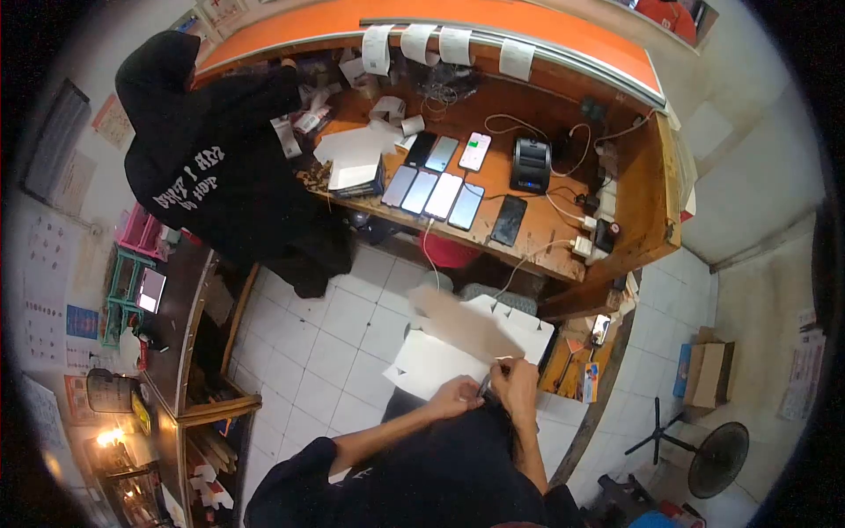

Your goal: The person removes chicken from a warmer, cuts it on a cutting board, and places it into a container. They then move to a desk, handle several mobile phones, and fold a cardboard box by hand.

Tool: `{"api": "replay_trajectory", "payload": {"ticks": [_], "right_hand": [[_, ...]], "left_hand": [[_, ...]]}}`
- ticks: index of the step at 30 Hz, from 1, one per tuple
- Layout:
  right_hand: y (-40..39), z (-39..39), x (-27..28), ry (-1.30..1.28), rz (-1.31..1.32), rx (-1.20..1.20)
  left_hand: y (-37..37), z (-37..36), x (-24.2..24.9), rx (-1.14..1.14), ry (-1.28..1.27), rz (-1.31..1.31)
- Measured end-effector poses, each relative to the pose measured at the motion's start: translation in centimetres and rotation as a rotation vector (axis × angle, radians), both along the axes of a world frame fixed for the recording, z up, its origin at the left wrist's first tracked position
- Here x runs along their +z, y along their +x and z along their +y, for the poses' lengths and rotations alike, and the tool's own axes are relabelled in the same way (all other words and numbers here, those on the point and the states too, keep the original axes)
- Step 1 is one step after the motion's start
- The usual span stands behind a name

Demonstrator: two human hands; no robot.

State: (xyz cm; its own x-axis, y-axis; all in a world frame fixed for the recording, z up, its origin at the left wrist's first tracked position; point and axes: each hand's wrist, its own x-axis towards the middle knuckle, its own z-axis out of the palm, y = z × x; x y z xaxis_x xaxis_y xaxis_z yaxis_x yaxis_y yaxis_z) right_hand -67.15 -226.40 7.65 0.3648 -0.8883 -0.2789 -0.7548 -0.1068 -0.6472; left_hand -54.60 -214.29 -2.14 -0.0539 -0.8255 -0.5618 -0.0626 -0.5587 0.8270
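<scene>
My left hand (453,399) is in front of my lap, its fingers curled, close beside my right hand (516,387). Between the two is a small dark object (483,385), too small to name. The fingers of my right hand are pinched together at the lower end of a brownish card flap (465,324), which is smeared by motion. What exactly they grip is hidden. Under the flap, a white sheet of folded card (433,363) with small dark notches lies across my knees. Its other part (528,334) stretches toward the bench on the right.
Several phones (442,195) lie on the wooden bench (550,242) ahead, beside a black receipt printer (532,164). Charging cables (430,251) hang off its edge. A person in black (220,167) stands at the left. A fan (718,459) stands on the floor at the right.
</scene>
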Motion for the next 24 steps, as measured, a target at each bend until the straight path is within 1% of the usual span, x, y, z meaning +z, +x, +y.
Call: {"api": "replay_trajectory", "payload": {"ticks": [1, 2, 4, 5, 6, 7, 8, 9, 10, 12, 13, 14, 16, 18, 19, 20, 21, 22, 23, 24], "right_hand": [[0.1, 0.9, 0.2, 0.016, -0.040, -0.030], [0.0, 2.1, -0.5, -0.048, -0.112, -0.018], [-0.1, 4.1, -2.2, -0.067, -0.170, -0.107], [-0.3, 4.3, -2.8, -0.042, -0.143, -0.115], [-0.6, 4.3, -3.6, -0.036, -0.137, -0.124], [-1.1, 4.2, -4.4, -0.032, -0.166, -0.154], [-1.4, 4.0, -4.2, -0.028, -0.194, -0.182], [-1.9, 3.4, -3.2, 0.158, -0.110, -0.216], [-2.0, 2.9, -3.3, 0.164, -0.104, -0.217], [-2.3, 2.3, -4.0, 0.326, -0.415, -0.371], [-2.5, 2.0, -4.3, 0.406, -0.571, -0.449], [-2.4, 1.6, -4.3, 0.433, -0.475, -0.432], [-1.9, 1.9, -4.2, 0.202, -0.290, -0.289], [-1.2, 2.4, -2.9, 0.112, -0.042, -0.156], [-1.6, 3.2, -4.8, 0.014, -0.102, -0.127], [-1.6, 3.3, -5.1, 0.019, -0.101, -0.121], [-1.7, 3.5, -5.2, 0.051, -0.126, -0.167], [-1.6, 3.6, -5.5, 0.081, -0.152, -0.213], [-1.8, 3.4, -6.2, -0.044, -0.292, -0.184], [-1.9, 3.1, -6.9, -0.042, -0.293, -0.178]], "left_hand": [[-0.2, 0.1, -0.4, 0.048, -0.012, 0.098], [-0.3, 0.4, -1.5, 0.078, -0.066, 0.157], [-0.6, -0.3, 1.4, 0.199, -0.118, 0.215], [-0.3, -0.7, 3.0, 0.084, -0.152, -0.063], [-0.5, -0.5, 2.3, 0.076, -0.145, -0.058], [-0.6, -0.1, 0.9, 0.136, -0.084, 0.092], [-0.7, -0.1, 0.5, 0.200, -0.023, 0.242], [-0.6, -0.1, 0.2, 0.213, 0.009, 0.348], [-0.6, -0.1, -0.1, 0.214, 0.016, 0.352], [-0.5, -0.9, 1.5, 0.136, 0.036, 0.339], [-0.6, -0.6, 0.5, 0.100, 0.013, 0.356], [-0.7, -0.3, -0.4, 0.103, 0.019, 0.359], [-0.5, -0.7, 0.1, 0.076, 0.053, 0.333], [-0.3, -0.4, -0.7, 0.070, 0.058, 0.331], [-0.3, -0.1, -1.1, 0.115, 0.030, 0.307], [-0.3, -0.1, -0.5, 0.161, 0.004, 0.283], [-0.2, -0.3, 0.4, 0.130, 0.067, 0.221], [-0.2, -0.5, 0.6, 0.137, 0.069, 0.220], [-0.1, -0.6, 0.7, 0.138, 0.061, 0.271], [0.0, -0.6, 0.7, 0.139, 0.054, 0.322]]}}
